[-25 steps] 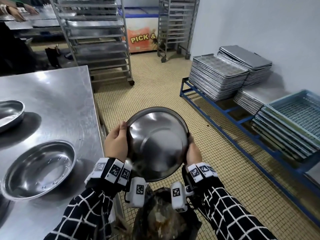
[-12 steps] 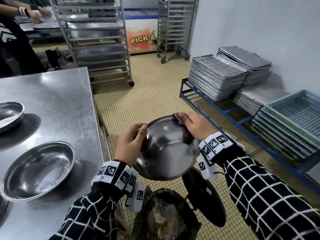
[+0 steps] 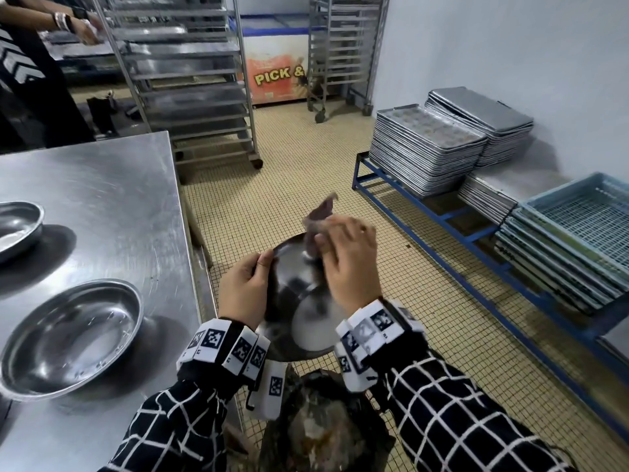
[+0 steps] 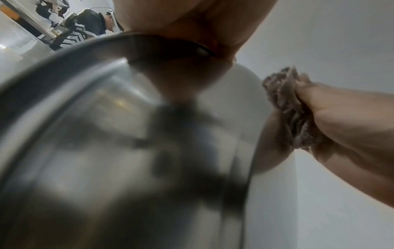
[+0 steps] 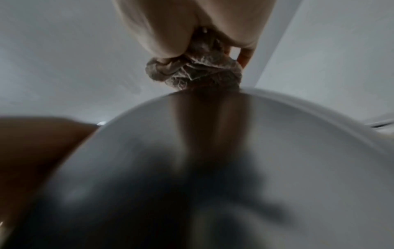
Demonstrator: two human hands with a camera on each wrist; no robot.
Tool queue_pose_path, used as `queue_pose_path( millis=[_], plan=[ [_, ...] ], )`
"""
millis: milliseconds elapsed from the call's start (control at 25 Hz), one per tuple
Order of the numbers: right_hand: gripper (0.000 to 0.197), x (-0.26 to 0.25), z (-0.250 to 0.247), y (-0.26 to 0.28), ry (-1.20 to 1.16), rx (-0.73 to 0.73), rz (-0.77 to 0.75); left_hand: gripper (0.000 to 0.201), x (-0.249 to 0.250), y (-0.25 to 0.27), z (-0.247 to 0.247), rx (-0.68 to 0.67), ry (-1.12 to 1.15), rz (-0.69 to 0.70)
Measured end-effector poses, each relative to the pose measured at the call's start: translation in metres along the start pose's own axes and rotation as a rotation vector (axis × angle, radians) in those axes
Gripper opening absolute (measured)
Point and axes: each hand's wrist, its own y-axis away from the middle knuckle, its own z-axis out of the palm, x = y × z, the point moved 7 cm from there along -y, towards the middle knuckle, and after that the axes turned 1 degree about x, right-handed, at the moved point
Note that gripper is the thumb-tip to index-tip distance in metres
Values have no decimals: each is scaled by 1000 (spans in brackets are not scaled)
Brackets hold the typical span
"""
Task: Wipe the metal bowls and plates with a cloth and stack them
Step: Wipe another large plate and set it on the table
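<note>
I hold a round metal bowl in front of me over the floor, beside the steel table's edge. My left hand grips its left rim, thumb over the edge. My right hand clutches a crumpled grey-brown cloth and presses it against the bowl's far rim. In the left wrist view the bowl fills the frame, with the cloth bunched in the right hand at the right. The right wrist view shows the cloth at the bowl's edge, blurred.
Two more metal bowls sit on the steel table at my left. A black bin bag stands below my hands. Stacked trays and blue crates fill a low rack on the right. Another person stands far left.
The bowl has tilted from upright to more level. My right hand left the bowl's right side, went to the far rim, and now rubs the cloth there.
</note>
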Motion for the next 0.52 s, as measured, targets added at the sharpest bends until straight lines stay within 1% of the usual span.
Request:
queue_pose_path(
  millis=[40,80,120,160,200,240,280,320,360,400,440,480,520],
  plan=[
    [39,-14,7,9,51,-41,-67,27,1,0,0,7,24,-6],
    [40,-21,12,18,65,-78,-98,27,3,0,-1,11,64,-12],
    [43,-22,12,21,36,-79,-83,27,3,0,-3,12,111,-28],
    [46,-16,7,21,-35,-38,-16,27,2,1,-5,17,164,-55],
    [46,-3,2,19,-127,19,105,27,-1,-1,-8,29,214,-87],
    [45,16,1,20,-241,58,279,30,-4,-2,-11,46,250,-114],
    [42,38,4,23,-361,52,472,33,-7,-4,-14,68,266,-133],
    [40,57,11,31,-452,5,647,35,-9,-5,-16,91,266,-149],
    [39,71,18,40,-479,-55,771,36,-10,-7,-18,112,259,-162],
    [40,79,21,49,-457,-101,836,37,-10,-7,-20,128,255,-173],
    [42,82,20,56,-420,-107,868,36,-11,-7,-21,140,259,-180],
    [42,80,17,60,-409,-73,875,35,-11,-6,-21,146,268,-180],
    [42,71,11,58,-435,-14,843,34,-10,-5,-21,146,274,-179]
  ],
)
